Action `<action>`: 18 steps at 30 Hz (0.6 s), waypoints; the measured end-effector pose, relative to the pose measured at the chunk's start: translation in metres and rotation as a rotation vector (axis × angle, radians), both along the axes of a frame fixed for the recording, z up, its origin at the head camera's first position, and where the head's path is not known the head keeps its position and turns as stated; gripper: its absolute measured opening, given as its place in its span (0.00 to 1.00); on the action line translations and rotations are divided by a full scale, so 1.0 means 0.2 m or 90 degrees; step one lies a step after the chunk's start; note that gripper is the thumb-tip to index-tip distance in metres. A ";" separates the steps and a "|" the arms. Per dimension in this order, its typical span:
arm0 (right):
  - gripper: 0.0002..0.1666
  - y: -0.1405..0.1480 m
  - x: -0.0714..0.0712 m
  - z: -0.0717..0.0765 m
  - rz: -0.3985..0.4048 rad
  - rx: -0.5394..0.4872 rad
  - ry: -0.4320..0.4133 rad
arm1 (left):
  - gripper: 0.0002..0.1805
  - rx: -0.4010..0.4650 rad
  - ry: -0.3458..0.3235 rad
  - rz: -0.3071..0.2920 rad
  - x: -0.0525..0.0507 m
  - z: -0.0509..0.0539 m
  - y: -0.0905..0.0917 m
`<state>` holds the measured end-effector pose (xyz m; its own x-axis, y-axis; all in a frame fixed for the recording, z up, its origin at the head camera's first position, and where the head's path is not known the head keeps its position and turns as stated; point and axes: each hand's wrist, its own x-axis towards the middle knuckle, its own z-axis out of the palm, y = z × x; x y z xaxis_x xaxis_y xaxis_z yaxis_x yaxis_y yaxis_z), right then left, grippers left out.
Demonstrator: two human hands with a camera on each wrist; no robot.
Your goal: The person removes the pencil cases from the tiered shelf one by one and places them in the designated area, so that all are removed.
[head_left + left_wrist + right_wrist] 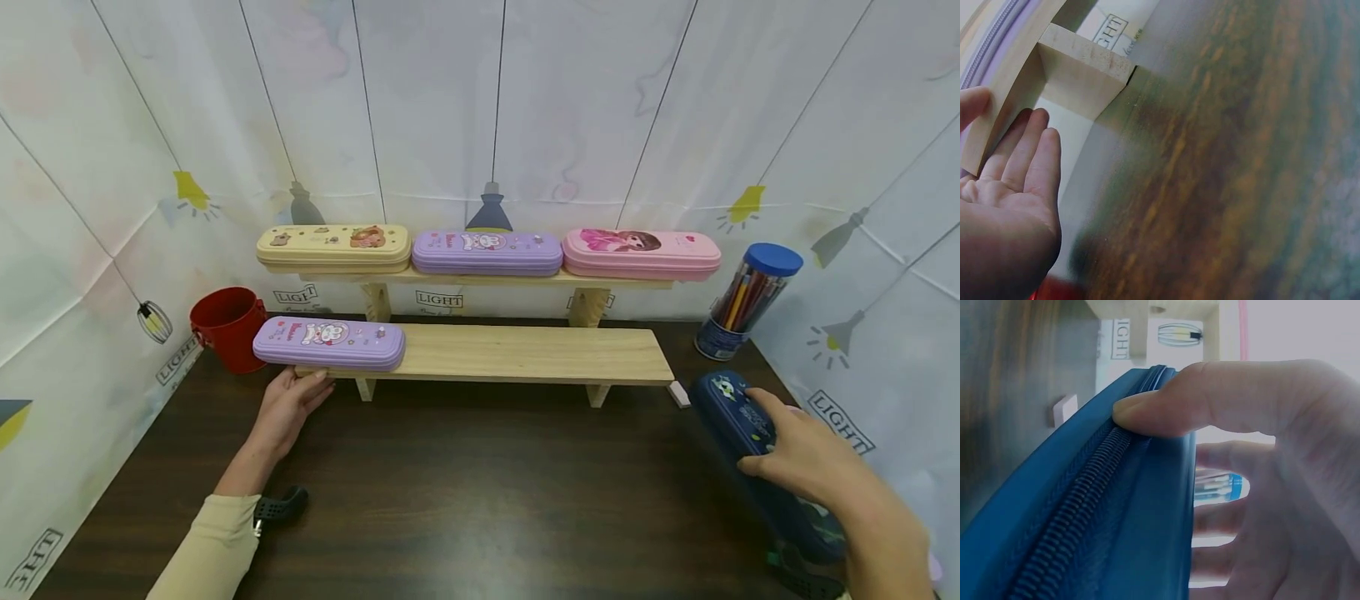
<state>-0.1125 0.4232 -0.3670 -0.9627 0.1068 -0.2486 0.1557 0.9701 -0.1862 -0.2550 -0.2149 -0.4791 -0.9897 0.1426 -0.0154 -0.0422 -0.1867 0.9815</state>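
Being gripped by the right hand [813,458], thumb opposite spread fingers, a navy zippered pencil case [738,429] is held near the right end of the lower wooden shelf [525,352]. The left hand [285,410], fingers extended, is placed under its left end, below a lilac pencil case [328,342].

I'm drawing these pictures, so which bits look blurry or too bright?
Head view: dark blue case slightly smeared, faint shine on the tabletop; left wrist view: tabletop soft and blurry; right wrist view: backdrop beyond the right hand washed out, nearly white.
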 end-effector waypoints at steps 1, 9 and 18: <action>0.65 0.01 0.00 -0.01 0.002 -0.001 -0.004 | 0.29 0.000 0.000 0.001 0.00 0.00 0.00; 0.64 0.02 0.03 -0.09 -0.003 -0.025 -0.082 | 0.26 0.005 0.010 0.004 -0.01 0.00 0.00; 0.66 0.02 0.02 -0.14 -0.019 -0.038 -0.122 | 0.29 -0.013 0.001 0.011 -0.01 -0.01 -0.01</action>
<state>-0.1090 0.4267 -0.3953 -0.8936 0.1134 -0.4342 0.2218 0.9527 -0.2079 -0.2566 -0.2160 -0.4812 -0.9919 0.1256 -0.0169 -0.0380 -0.1674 0.9852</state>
